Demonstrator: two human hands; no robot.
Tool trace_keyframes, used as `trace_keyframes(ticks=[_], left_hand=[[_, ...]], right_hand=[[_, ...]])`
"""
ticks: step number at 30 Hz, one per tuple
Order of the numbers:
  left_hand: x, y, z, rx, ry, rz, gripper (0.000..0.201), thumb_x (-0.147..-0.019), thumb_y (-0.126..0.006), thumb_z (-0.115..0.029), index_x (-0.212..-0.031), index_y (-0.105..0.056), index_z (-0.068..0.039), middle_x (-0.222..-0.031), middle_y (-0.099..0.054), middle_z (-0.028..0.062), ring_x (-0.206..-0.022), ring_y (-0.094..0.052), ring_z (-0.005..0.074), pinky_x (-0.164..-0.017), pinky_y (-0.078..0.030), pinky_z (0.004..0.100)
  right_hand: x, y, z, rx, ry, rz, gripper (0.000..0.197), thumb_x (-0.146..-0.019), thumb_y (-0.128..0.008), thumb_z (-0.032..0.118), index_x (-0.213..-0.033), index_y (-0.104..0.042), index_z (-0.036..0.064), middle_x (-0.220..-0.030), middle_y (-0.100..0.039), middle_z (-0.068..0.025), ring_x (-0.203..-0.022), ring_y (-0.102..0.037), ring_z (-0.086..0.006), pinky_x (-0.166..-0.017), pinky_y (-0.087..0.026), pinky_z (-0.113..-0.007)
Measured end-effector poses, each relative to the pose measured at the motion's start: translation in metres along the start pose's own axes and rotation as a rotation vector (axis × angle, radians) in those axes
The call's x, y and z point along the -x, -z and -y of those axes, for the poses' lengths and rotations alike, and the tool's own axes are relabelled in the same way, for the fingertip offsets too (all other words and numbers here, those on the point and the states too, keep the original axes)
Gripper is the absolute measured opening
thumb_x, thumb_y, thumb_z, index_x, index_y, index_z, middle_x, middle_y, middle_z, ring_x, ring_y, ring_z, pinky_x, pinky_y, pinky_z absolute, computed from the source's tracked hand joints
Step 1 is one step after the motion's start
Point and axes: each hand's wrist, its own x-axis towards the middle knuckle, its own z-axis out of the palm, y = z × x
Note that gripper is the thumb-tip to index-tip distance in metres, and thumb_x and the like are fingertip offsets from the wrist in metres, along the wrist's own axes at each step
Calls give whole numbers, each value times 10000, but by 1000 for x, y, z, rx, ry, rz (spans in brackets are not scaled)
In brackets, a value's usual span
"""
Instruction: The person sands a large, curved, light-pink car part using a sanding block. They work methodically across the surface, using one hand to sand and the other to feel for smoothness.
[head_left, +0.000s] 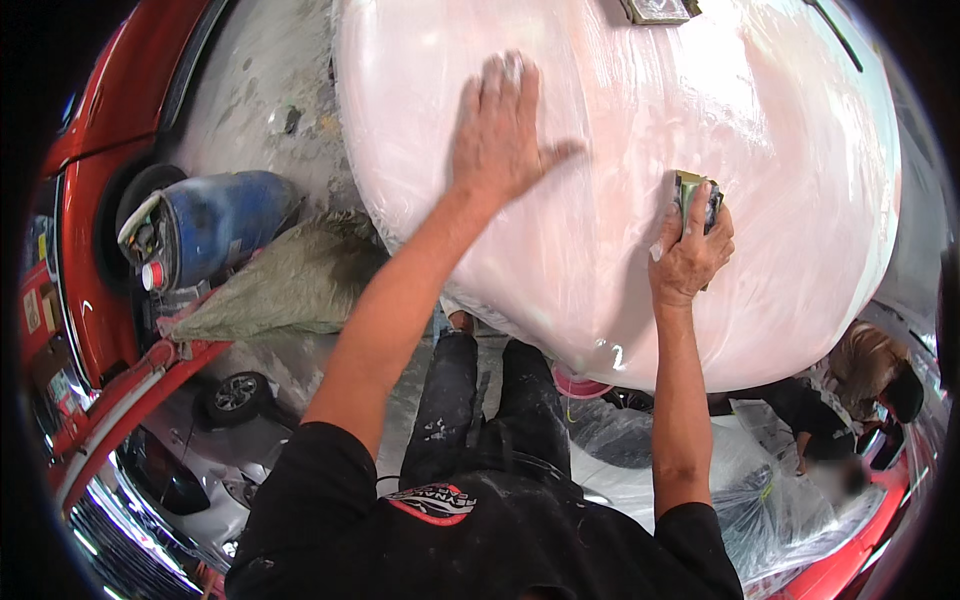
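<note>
A workshop with a stained concrete floor (pixel 262 90) fills the frame, seen from above. The largest thing is a pale pinkish-white car body panel (pixel 780 170), broad and curved, glossy and wet-looking, taking up the upper centre and right of the frame. Along the left edge stands a red car (pixel 95 120), its bodywork bending round the lower left corner. Plastic sheeting (pixel 790 500) covers things at the lower right, where another person (pixel 870 375) crouches just under the panel's edge. Left of centre lies a grey-green woven sack (pixel 285 285), and beside it, at the middle left, a blue drum (pixel 225 220) on its side with cans in its mouth. A pink bucket (pixel 578 384) peeks out under the panel's lower edge, near the bottom centre.

The left hand (pixel 500 130) lies flat on the panel at the upper centre, fingers spread and empty, palm pressed to the surface. The right hand (pixel 690 250), at the right of centre, is closed around a small sanding block (pixel 692 195), greenish with a dark face, which it holds against the panel; the block shows above the knuckles.
</note>
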Motion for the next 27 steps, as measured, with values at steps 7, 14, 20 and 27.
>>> trace_keyframes(ticks=[7, 14, 20, 27], left_hand=[[145, 13, -67, 73, 9, 217, 1206, -872, -287, -912, -1601, -271, 48, -1643, -299, 311, -1521, -279, 484, -1225, -229, 604], [257, 10, -106, 240, -130, 435, 1135, -889, -342, -877, -1585, -332, 19, -1623, -351, 286, -1504, -319, 463, -1217, -253, 596], [118, 4, -90, 127, -39, 160, 1111, -926, -307, -862, -1597, -327, 23, -1637, -340, 284, -1516, -316, 459, -1233, -237, 583], [-87, -6, -7, 51, 162, -8, 1016, -1026, -325, -726, -1600, -232, 107, -1679, -244, 291, -1584, -182, 401, -1296, -131, 493]], right_hand=[[0, 4, 1, -5, 0, 38, 563, -987, -696, 262, -1525, -548, 189, -1380, -502, -248, -1156, -559, -395, -956, -441, -526], [0, 1, -5, -49, 9, 68, 581, -981, -700, 266, -1534, -533, 205, -1379, -488, -250, -1142, -554, -433, -956, -455, -556], [2, 2, -12, -12, 22, 32, 587, -975, -700, 269, -1535, -532, 210, -1369, -489, -243, -1123, -555, -421, -926, -461, -559], [4, -6, -6, 29, 26, 8, 613, -965, -709, 305, -1542, -521, 215, -1364, -484, -241, -1108, -542, -421, -892, -466, -549]])
